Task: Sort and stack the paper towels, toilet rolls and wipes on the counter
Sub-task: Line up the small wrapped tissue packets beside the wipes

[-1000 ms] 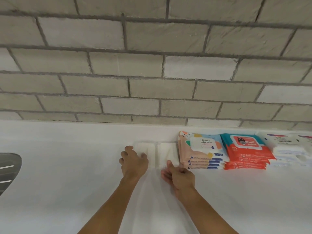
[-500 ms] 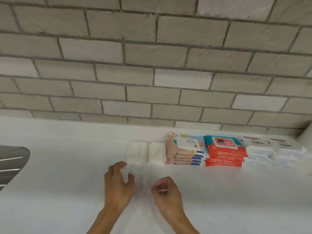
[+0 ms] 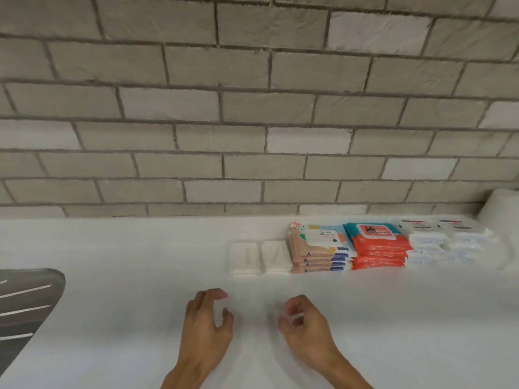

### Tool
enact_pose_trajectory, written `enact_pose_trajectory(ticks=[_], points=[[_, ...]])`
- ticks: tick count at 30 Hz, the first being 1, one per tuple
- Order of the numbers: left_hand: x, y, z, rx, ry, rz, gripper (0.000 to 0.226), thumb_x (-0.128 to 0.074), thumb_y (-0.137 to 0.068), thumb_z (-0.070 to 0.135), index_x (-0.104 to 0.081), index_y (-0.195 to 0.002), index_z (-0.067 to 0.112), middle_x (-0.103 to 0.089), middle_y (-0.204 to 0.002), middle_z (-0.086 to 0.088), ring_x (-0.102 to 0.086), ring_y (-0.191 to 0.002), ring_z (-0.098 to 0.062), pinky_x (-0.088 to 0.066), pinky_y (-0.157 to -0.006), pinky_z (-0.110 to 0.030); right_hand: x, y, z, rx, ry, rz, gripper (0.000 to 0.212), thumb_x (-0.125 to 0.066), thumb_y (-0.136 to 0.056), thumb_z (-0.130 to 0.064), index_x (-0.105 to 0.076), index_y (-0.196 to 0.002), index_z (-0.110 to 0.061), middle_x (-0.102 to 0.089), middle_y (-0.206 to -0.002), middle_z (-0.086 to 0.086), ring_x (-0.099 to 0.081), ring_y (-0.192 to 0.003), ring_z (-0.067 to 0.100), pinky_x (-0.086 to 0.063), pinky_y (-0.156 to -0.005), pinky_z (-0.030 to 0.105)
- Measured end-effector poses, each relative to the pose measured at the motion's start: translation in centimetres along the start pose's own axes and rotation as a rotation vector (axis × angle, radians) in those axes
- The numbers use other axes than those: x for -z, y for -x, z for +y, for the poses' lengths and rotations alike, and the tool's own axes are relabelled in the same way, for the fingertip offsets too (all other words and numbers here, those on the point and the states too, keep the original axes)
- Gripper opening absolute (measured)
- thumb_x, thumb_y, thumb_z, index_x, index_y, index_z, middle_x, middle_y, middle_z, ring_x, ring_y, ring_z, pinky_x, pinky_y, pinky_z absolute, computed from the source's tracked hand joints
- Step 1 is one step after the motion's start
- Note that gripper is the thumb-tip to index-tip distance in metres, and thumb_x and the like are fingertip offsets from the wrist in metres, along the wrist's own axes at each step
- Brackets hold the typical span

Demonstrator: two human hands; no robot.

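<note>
Along the back of the white counter (image 3: 140, 304) runs a row of stacks. Two small white tissue packs (image 3: 259, 258) lie side by side at the left end. Right of them stands a stack of peach wipes packs (image 3: 320, 248), then a stack of red and teal wipes packs (image 3: 377, 247), then two stacks of white packs (image 3: 446, 242). My left hand (image 3: 206, 322) and my right hand (image 3: 304, 325) hover over the counter in front of the tissue packs. Both have loosely curled fingers and hold nothing.
A grey brick wall (image 3: 252, 108) rises behind the counter. A steel sink drainer (image 3: 25, 307) shows at the left edge. A white rounded object (image 3: 502, 206), possibly a roll, sits at the far right against the wall.
Both hands have drawn back from the two white tissue packs toward me, leaving the packs in place. The view has shifted left, so the row sits further right.
</note>
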State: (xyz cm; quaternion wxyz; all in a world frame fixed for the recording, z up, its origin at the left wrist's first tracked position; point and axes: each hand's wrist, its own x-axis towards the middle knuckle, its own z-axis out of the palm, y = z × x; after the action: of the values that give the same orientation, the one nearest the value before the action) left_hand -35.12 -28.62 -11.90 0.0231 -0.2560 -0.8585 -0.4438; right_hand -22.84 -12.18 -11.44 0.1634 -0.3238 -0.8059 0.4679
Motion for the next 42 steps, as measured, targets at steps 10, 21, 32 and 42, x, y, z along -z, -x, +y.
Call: enact_pose_trajectory(ticks=[10,21,32,42], points=[[0.7,-8.1,-0.1,-0.103,-0.220,-0.325,0.057,-0.046,-0.097,0.042,-0.027,-0.149,0.030,-0.031,-0.152,0.004,-0.034,-0.135,-0.022,-0.037,-0.110,-0.036,-3.4,-6.2,-4.7,0.195,0.336,0.073,0.033,-0.061,-0.091,-0.029,-0.054,-0.123,-0.026,-0.050,-0.126,-0.003,-0.048,-0.120,0.018,-0.040,-0.100,0.023],[-4.1,-13.4,1.7,-0.229,-0.530,-0.627,0.066,-0.043,-0.101,0.042,-0.007,-0.156,0.030,-0.005,-0.165,-0.002,-0.008,-0.150,-0.031,-0.028,-0.116,-0.051,-2.3,-14.0,-4.8,0.141,0.934,-0.312,0.074,-0.061,-0.090,-0.029,-0.019,-0.150,-0.022,-0.016,-0.152,0.011,-0.012,-0.143,0.039,-0.023,-0.118,0.046],[-6.8,-13.8,0.6,-0.190,-0.602,-0.633,0.052,-0.041,-0.104,0.033,-0.024,-0.153,0.030,-0.001,-0.164,-0.006,0.002,-0.150,-0.037,-0.033,-0.113,-0.050,-2.9,-15.8,-2.2,0.253,0.973,-0.273,0.060,-0.065,-0.087,-0.011,-0.033,-0.137,-0.019,-0.031,-0.134,0.014,-0.033,-0.129,0.038,-0.037,-0.110,0.043],[-6.8,-13.7,-0.2,-0.229,-0.653,-0.613,0.052,-0.034,-0.104,0.040,-0.021,-0.153,0.028,0.001,-0.164,-0.006,0.001,-0.150,-0.036,-0.040,-0.109,-0.050,-2.8,-16.1,-2.7,0.257,0.979,-0.308,0.060,-0.063,-0.091,-0.009,-0.033,-0.141,-0.022,-0.027,-0.141,0.012,-0.028,-0.135,0.040,-0.036,-0.112,0.049]])
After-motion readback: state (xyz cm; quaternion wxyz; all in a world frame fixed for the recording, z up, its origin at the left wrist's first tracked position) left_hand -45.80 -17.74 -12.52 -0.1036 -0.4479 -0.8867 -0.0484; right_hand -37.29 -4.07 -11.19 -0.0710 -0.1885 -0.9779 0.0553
